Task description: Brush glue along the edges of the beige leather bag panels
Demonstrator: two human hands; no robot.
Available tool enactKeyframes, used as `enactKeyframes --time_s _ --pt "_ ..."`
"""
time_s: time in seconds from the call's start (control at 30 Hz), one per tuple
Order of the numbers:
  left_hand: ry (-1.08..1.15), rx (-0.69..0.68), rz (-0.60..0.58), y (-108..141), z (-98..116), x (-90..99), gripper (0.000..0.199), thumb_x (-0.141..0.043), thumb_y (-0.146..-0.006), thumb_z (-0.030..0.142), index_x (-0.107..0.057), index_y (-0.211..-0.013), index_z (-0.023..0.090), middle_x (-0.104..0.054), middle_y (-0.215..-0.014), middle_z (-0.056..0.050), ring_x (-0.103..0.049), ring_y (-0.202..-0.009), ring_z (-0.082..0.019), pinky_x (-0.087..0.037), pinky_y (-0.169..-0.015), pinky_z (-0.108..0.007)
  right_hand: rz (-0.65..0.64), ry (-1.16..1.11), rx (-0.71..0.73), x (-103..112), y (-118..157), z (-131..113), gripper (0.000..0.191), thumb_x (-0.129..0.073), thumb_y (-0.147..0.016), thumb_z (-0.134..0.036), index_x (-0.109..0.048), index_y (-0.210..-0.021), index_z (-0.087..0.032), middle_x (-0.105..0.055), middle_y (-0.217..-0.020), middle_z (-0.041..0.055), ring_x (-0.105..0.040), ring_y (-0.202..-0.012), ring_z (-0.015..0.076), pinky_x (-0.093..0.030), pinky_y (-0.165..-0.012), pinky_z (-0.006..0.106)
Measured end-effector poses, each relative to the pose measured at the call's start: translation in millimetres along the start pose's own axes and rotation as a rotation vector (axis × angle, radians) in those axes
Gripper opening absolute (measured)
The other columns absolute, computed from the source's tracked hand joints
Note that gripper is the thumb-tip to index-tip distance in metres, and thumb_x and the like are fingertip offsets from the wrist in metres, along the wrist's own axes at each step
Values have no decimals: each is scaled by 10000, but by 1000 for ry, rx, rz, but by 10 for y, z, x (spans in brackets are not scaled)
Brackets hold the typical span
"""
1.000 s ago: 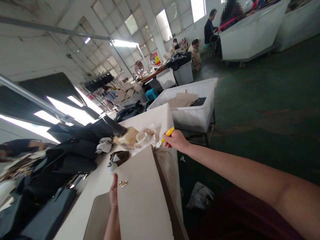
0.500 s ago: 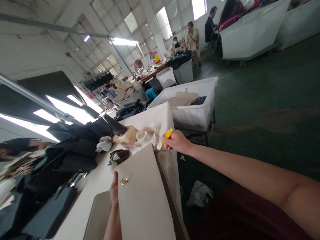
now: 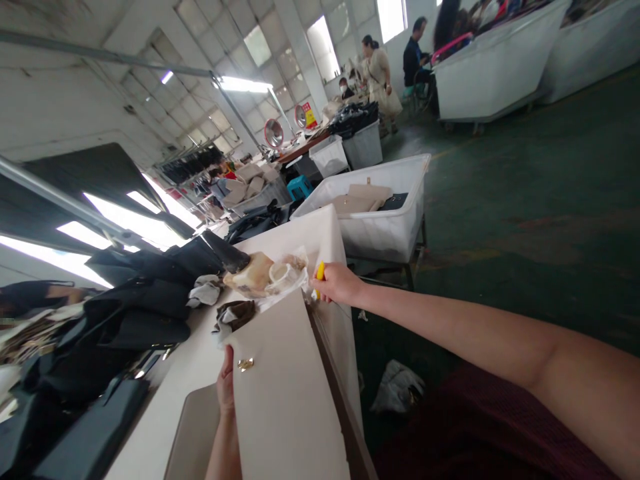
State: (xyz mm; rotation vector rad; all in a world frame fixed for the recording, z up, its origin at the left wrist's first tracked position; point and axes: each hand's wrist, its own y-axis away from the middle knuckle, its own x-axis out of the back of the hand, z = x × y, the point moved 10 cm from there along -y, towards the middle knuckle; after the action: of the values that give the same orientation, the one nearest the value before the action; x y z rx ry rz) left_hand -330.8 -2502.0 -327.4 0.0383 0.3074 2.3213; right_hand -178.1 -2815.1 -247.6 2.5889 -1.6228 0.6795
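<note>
My left hand (image 3: 227, 387) grips the left edge of a beige bag panel (image 3: 285, 393), which has a gold clasp (image 3: 245, 365) near its upper left. Its fingers are partly hidden behind the panel. My right hand (image 3: 341, 285) is closed around a yellow-handled tool (image 3: 320, 272) by the panel's far right corner, at the table's edge. The tool's lower end is hard to make out. Just left of that hand, a white tub (image 3: 283, 275) and a stained yellowish container (image 3: 255, 272) rest on plastic. A crumpled dark cloth (image 3: 235, 316) lies beyond the panel.
Black bags (image 3: 135, 313) are piled along the left of the white table (image 3: 155, 420). A white bin (image 3: 380, 230) with beige pieces stands past the table's far end. A plastic bag (image 3: 399, 387) lies on the floor at right. Several people are in the background.
My right hand has shifted slightly left with the yellow tool, which is now more upright. The view has moved a little. A standing person in the background has turned.
</note>
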Motion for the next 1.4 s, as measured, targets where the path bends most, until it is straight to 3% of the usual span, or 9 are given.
enactKeyframes --time_s 0.13,0.4,0.63,0.77,0.9,1.0,1.1,1.27,1.4 --pt "-44 -66 138 -36 24 137 747 -464 -687 -94 -382 -1357 226 -408 -1352 27 -285 -1288 -176 -289 -1045 -289 -81 -14 -51 -14 28 -22 203 -477 -792 -182 -524 -603 -124 -559 -486 8 -543 -427 97 -401 -414 160" --pt "16 -190 -17 -236 6 165 653 -625 -696 76 -450 -1315 188 -666 -1046 -30 -452 -1190 -223 -438 -931 -329 18 -24 27 18 -92 -154 162 -473 -826 -196 -542 -698 -123 -577 -523 6 -536 -432 79 -389 -412 140" --pt "-56 -121 172 67 84 65 695 -530 -686 -44 -456 -1315 241 -473 -1304 22 -351 -1253 -171 -308 -1019 -253 -75 -92 -27 0 33 -97 146 -484 -780 -161 -513 -640 -134 -542 -475 -9 -540 -416 105 -408 -389 161" --pt "-33 -62 159 260 125 -102 746 -459 -696 -64 -365 -1368 245 -405 -1340 47 -371 -1245 -171 -303 -1037 -273 -158 -102 -104 -10 184 -138 169 -474 -761 -125 -492 -594 -134 -531 -449 -11 -513 -386 92 -392 -367 148" --pt "45 -25 162 298 109 -117 706 -443 -743 -42 -332 -1389 222 -430 -1320 47 -304 -1280 -154 -324 -1031 -230 -153 -107 -95 -11 191 -158 178 -472 -764 -140 -506 -589 -131 -554 -468 4 -522 -395 101 -399 -367 155" --pt "137 48 65 234 23 -184 576 -461 -835 112 -335 -1391 192 -527 -1249 9 -358 -1261 -159 -373 -1007 -247 -116 -116 -105 6 179 -136 198 -471 -769 -148 -523 -580 -121 -570 -489 18 -537 -413 104 -411 -375 154" --pt "178 132 -77 209 -53 -311 529 -474 -862 308 -395 -1363 156 -654 -1075 -61 -503 -1157 -216 -435 -967 -328 -177 -103 -143 -48 307 -147 255 -463 -768 -145 -514 -520 -116 -562 -475 25 -520 -390 98 -400 -359 151" --pt "255 247 -190 323 -124 -468 556 -444 -860 426 -463 -1316 110 -711 -858 -99 -638 -946 -252 -470 -923 -375 -260 -160 -212 -98 665 -161 220 -460 -778 -137 -520 -567 -115 -543 -449 9 -491 -356 85 -371 -335 136" --pt "330 293 -299 362 -152 -560 533 -422 -871 412 -470 -1312 116 -714 -796 -96 -673 -805 -249 -483 -897 -395 -153 -195 -153 -27 573 -133 183 -482 -800 -183 -514 -632 -120 -554 -474 4 -502 -366 92 -385 -339 144"
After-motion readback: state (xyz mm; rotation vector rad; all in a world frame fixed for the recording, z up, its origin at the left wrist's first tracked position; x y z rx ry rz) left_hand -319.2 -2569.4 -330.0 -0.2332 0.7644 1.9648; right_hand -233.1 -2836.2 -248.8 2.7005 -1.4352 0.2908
